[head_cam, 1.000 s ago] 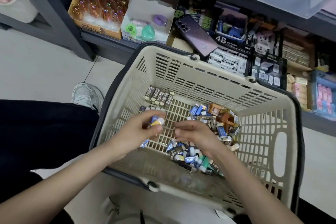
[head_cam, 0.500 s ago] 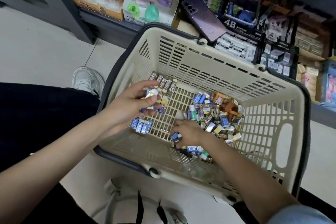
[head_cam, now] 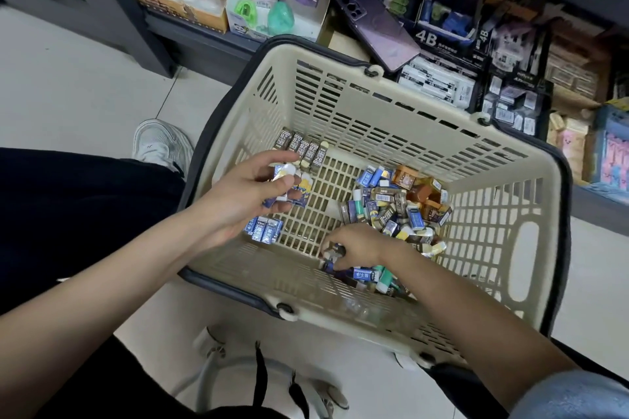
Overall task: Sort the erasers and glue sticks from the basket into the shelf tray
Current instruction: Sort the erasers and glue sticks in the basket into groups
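The left hand (head_cam: 245, 194) clutches several erasers (head_cam: 299, 189) over the basket (head_cam: 374, 105), while the right hand (head_cam: 364, 243) pinches one eraser (head_cam: 332, 253) from the loose pile (head_cam: 401, 201). The crowded left grip may slip, dropping some back among the unsorted ones.

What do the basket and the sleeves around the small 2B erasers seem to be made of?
The basket looks like moulded plastic, beige and matt: its stiff walls are a slotted grid with a handle opening. The sleeves on the row marked 2B look like printed paper or thin card, with crisp folded edges; which of the two is unclear.
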The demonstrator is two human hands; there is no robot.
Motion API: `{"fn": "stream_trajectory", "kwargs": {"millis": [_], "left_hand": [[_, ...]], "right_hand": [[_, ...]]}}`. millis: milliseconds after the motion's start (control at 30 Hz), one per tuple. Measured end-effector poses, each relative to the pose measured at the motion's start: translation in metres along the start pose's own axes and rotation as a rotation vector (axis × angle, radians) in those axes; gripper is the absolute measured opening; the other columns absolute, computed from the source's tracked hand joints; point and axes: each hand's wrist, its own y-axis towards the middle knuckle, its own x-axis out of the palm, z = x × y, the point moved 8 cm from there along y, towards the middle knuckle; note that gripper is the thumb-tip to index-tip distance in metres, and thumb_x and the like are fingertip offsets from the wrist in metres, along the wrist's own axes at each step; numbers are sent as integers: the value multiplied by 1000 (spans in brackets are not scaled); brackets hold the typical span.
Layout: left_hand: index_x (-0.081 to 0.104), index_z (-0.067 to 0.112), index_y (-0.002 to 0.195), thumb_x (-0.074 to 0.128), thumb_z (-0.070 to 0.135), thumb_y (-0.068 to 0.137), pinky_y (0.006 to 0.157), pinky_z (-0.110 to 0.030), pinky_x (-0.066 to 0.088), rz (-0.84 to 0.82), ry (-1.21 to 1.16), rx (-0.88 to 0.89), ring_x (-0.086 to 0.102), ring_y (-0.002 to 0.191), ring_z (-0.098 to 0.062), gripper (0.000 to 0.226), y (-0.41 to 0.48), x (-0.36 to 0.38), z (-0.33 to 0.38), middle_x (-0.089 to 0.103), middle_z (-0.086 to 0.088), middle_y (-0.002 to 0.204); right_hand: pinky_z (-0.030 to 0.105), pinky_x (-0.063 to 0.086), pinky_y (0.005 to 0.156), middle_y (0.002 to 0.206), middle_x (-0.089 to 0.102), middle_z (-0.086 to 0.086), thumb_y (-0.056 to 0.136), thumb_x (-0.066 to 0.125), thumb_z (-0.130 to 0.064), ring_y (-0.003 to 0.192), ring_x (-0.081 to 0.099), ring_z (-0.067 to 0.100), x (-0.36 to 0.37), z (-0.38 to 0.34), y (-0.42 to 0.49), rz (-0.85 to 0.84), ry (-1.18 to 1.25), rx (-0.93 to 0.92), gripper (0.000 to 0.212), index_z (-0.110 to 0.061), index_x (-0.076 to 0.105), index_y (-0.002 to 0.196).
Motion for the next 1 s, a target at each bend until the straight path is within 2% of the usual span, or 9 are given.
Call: {"fn": "stream_trajectory", "kwargs": {"millis": [133,200,333,433,533,700,800,933,1000], "left_hand": [[65,20,106,52,2,92,65,-25,54,27,-58,-41,67,85,-18,25,2,-2,-5,64,-7,99],[66,18,104,51,1,93,64,-25,55,41,-82,-65,66,82,-18,25,2,0,-8,63,-9,96],[66,16,101,49,-1,94,69,-29,57,80,-106,-102,64,81,-19,25,2,6,-11,63,-10,92],[66,13,101,50,3,94,78,-38,57,77,-144,-125,66,78,-18,21,2,16,-12,65,-10,95],[64,13,110,52,23,91,83,-44,54,-4,-179,-166,67,94,-26,24,-2,35,-11,68,-12,110],[63,20,116,52,51,78,86,-43,54,-101,-280,-146,68,99,-24,50,-7,57,0,72,-8,107],[63,27,118,58,52,73,81,-40,54,-40,-293,-135,64,106,-24,52,-5,52,2,66,-5,119],[64,23,116,63,38,77,74,-37,56,-62,-286,-127,67,98,-22,42,-5,53,4,71,-3,107],[64,20,113,64,33,78,64,-33,54,-77,-267,-127,70,82,-18,37,-6,55,6,74,-2,92]], "right_hand": [[23,44,92,127,58,1,84,70,-27,114,55,16,-17,15,-23,152,520,124,53,-14,51,132],[7,42,77,112,58,-11,83,72,-21,94,57,-3,-29,11,-44,255,892,139,48,-17,53,126],[23,46,60,78,66,-5,82,71,-13,61,58,6,-50,1,-76,440,1441,123,22,-11,63,102],[20,44,49,74,64,0,77,72,-14,54,55,9,-73,-16,-92,491,1645,44,37,-3,60,110],[19,48,51,73,69,-4,78,72,-12,58,62,8,-96,-41,-104,523,1625,-36,38,-3,56,112],[27,57,77,117,60,0,79,76,-16,104,62,18,-122,-64,-106,741,1260,0,48,-18,51,121],[-1,35,80,124,50,-11,76,78,-26,112,47,2,-133,-71,-112,775,923,81,67,-29,44,135],[2,32,84,132,44,-17,77,75,-12,111,43,-6,-132,-77,-114,613,999,29,83,-34,30,143],[18,42,96,134,49,-17,73,74,-7,114,52,3,-129,-75,-113,541,1096,5,82,-33,36,141]]}}
